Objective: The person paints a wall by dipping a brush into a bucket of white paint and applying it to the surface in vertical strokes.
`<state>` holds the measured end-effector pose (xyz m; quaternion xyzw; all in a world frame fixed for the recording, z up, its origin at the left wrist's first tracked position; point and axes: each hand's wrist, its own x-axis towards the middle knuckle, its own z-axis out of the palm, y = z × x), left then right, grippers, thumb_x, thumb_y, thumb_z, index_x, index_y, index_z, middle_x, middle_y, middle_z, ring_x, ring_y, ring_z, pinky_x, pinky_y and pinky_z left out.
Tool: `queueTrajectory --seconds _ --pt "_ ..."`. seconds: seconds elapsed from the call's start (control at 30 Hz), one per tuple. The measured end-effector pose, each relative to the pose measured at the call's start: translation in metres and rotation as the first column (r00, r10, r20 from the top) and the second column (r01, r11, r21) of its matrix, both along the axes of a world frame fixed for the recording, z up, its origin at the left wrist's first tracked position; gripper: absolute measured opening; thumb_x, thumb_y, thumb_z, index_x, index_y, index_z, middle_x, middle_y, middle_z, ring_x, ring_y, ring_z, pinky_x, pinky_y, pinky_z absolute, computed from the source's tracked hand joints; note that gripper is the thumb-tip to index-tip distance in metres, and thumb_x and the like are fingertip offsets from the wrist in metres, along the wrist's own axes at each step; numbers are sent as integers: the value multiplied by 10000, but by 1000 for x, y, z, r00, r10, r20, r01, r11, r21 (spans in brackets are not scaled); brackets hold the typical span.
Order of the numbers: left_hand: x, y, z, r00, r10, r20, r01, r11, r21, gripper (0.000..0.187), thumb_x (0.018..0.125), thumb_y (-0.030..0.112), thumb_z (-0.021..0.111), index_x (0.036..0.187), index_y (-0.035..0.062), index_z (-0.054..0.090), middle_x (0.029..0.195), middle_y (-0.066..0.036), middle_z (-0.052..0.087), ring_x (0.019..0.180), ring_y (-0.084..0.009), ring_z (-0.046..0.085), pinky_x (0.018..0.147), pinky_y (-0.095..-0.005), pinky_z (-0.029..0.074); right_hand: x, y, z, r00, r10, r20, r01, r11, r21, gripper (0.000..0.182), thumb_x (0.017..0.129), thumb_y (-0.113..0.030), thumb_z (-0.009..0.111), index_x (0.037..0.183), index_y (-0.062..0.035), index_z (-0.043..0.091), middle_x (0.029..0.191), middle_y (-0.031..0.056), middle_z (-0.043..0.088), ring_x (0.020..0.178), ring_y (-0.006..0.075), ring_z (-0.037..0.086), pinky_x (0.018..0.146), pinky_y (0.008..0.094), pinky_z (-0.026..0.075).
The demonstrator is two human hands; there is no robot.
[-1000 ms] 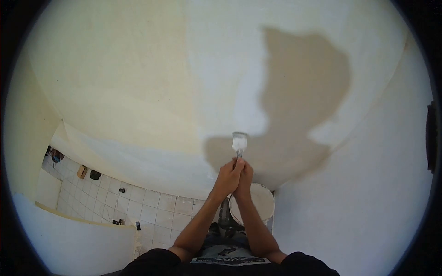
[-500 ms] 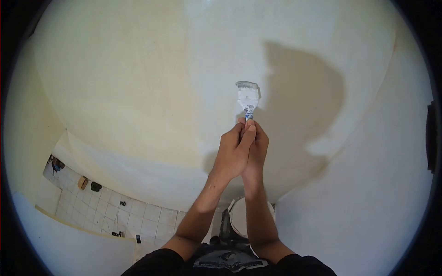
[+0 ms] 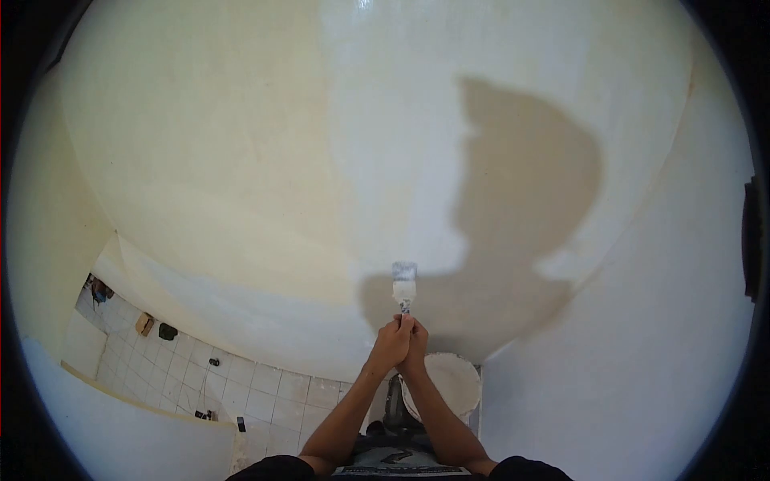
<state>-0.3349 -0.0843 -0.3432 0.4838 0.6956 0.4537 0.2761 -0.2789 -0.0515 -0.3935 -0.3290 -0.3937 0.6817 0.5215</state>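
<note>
A paintbrush point(image 3: 404, 285) with white paint on its bristles and ferrule points up, bristles close against the wall point(image 3: 385, 160). Both my hands are closed together around its handle, low in front of me. My left hand point(image 3: 389, 343) covers the near side of the grip, thumb along the handle. Partly behind it, my right hand point(image 3: 416, 343) wraps the same handle. The wall is whitish around the brush and cream-yellow further left. Below my hands, a round bucket point(image 3: 443, 383) with a pale, whitish top stands on the floor, partly covered by my right forearm.
A side wall point(image 3: 609, 377) rises at right. On the tiled floor point(image 3: 265, 381) at lower left lie a phone-like dark object point(image 3: 241, 424), a brown block point(image 3: 144, 324) and a black item point(image 3: 168, 331). A low partition point(image 3: 152, 417) stands at lower left.
Both hands and the paintbrush have moved down the wall and a little left, nearer my body. More of the bucket shows now. The grip on the handle stays closed.
</note>
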Motion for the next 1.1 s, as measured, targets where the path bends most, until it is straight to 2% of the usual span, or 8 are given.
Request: queueTrajectory --seconds 0.17,0.33,0.43,0.53,0.63,0.73,0.9,1.1 --pt "-12 6 -40 998 -70 6 70 996 57 538 1000 416 430 1058 -87 612 961 -322 662 987 -436 650 858 -448 486 2 -8 -6 999 19 -41 -19 1000 -13 241 1003 -192 544 944 16 651 818 13 609 753 84 553 660 265 461" --pt "3 -19 50 935 -99 342 7 966 259 410 1035 303 453 991 -77 600 874 -215 646 837 -199 608 763 -347 477 7 -14 66 979 -86 187 40 971 237 266 1005 -189 529 971 48 643 818 16 607 777 93 545 697 278 460" --pt "1 -21 89 960 -52 276 -25 963 267 426 1031 307 484 960 -99 592 791 -132 616 784 -114 523 709 -295 458 -2 -11 96 996 -79 37 61 933 354 256 1038 -211 503 935 -11 627 789 -66 508 702 27 457 613 215 392" --pt "1 -21 131 979 -57 197 -19 932 362 426 1029 307 486 942 -95 595 753 -109 606 747 -124 528 681 -300 456 3 -7 141 995 -68 70 31 901 432 293 1010 -205 530 1050 63 640 872 35 614 812 103 548 727 270 456" --pt "-7 -6 173 982 -71 174 -27 861 507 470 998 328 501 938 -129 592 748 -255 648 699 -332 664 652 -403 494 -5 10 191 995 -67 75 22 871 491 304 1014 -213 525 1078 63 635 894 40 620 824 106 558 752 262 462" --pt "-16 -5 203 971 -114 210 9 895 445 425 1029 305 487 932 -95 591 742 -95 593 738 -119 511 666 -304 454 -15 10 225 1000 -31 -2 28 881 472 311 1019 -226 521 1090 54 638 905 35 624 835 101 559 779 259 462" --pt "-11 -12 183 978 -66 199 -34 887 460 444 1029 330 476 974 -95 593 780 -152 625 772 -162 566 701 -326 469 -15 7 200 998 -59 29 40 888 458 316 1018 -232 528 1094 54 638 928 29 622 865 98 555 787 260 459" --pt "-21 -6 72 982 57 182 -95 974 205 491 1039 366 431 1033 -93 604 869 -258 656 836 -307 649 771 -391 486 -26 9 63 1000 -12 -2 12 900 435 278 1011 -218 543 1058 40 635 897 22 615 846 93 567 759 270 471"
